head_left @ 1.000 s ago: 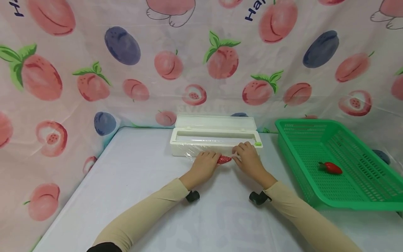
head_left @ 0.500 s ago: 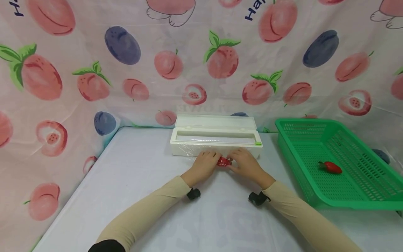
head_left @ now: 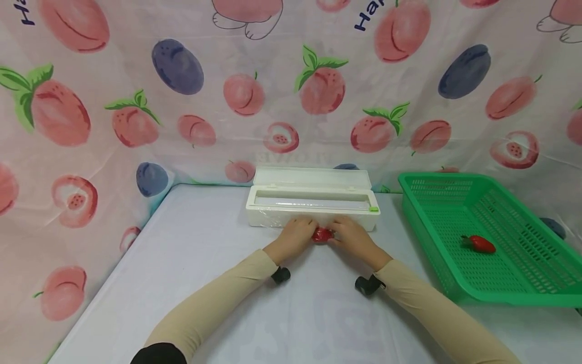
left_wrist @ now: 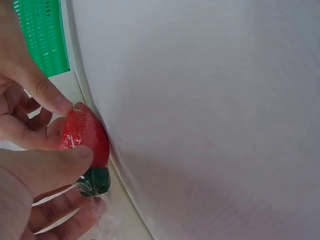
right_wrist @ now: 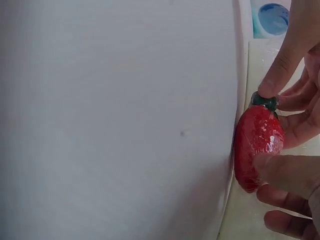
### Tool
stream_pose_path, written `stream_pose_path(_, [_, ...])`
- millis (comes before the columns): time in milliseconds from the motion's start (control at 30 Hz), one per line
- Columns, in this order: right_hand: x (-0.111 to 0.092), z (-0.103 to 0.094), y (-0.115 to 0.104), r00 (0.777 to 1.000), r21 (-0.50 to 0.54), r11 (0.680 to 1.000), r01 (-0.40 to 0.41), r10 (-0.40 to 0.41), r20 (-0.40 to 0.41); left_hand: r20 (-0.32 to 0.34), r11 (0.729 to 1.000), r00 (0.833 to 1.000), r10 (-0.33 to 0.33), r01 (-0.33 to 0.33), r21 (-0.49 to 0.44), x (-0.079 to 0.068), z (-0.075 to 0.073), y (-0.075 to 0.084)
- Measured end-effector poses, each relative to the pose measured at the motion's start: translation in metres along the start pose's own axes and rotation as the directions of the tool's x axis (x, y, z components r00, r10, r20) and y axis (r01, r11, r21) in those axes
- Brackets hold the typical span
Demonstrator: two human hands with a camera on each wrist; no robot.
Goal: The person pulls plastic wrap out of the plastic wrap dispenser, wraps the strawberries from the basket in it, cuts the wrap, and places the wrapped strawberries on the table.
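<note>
A red pepper (head_left: 322, 235) with a dark green stem end is wrapped in clear, shiny cling film, just in front of the white box. My left hand (head_left: 296, 236) pinches it at the stem end, the thumb lying across the green part in the right wrist view. At the other end, my right hand (head_left: 353, 239) holds the red body between thumb and fingers. Crumpled film (left_wrist: 107, 220) trails past the stem in the left wrist view. Fingers cover parts of the wrapped pepper (right_wrist: 257, 135) in every view.
Behind the hands stands a white cling film box (head_left: 313, 217), lid (head_left: 311, 178) raised and a green slider (head_left: 373, 209) at its right end. A green basket (head_left: 420, 242) at the right holds another red pepper (head_left: 482, 244). A fruit-print cloth (head_left: 273, 60) hangs behind the table.
My right hand has come down and left from the box's front edge onto the pepper's right end. My left hand keeps its hold, and both hands have drawn slightly closer together.
</note>
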State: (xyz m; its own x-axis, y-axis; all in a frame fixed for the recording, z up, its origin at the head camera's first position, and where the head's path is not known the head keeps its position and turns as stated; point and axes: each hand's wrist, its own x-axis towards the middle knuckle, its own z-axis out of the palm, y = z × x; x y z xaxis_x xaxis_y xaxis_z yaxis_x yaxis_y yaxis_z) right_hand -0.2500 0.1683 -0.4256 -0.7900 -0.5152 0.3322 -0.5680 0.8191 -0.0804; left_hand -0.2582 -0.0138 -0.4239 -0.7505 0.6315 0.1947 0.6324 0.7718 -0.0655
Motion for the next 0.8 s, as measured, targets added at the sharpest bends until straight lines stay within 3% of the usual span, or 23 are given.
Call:
stream_pose_path(267, [-0.003,0.0,0.002,0.994,0.032,0.999,-0.035,0.032,0.106,0.075,0.999,0.997,-0.027,0.029,-0.022,0.0,-0.002,0.002])
stream_pose_path(400, [-0.008,-0.003,0.006,0.981,0.126,0.99,-0.067,0.042,0.19,0.1,0.996,0.995,-0.023,0.032,-0.081,-0.001,-0.004,0.0])
stream_pose_path(500, [-0.012,-0.007,0.011,0.971,0.24,0.964,-0.111,0.054,0.233,0.112,0.989,0.994,-0.016,0.032,-0.145,-0.002,-0.003,-0.004])
stream_pose_path(633, [-0.018,-0.013,0.02,0.974,0.356,0.928,-0.113,0.032,0.225,0.112,0.98,0.994,-0.002,0.024,-0.195,-0.005,-0.001,-0.01])
stream_pose_path(800, [-0.021,-0.029,0.031,0.989,0.429,0.897,-0.106,0.052,0.136,0.037,0.979,0.999,0.034,-0.025,-0.204,-0.008,-0.002,-0.013])
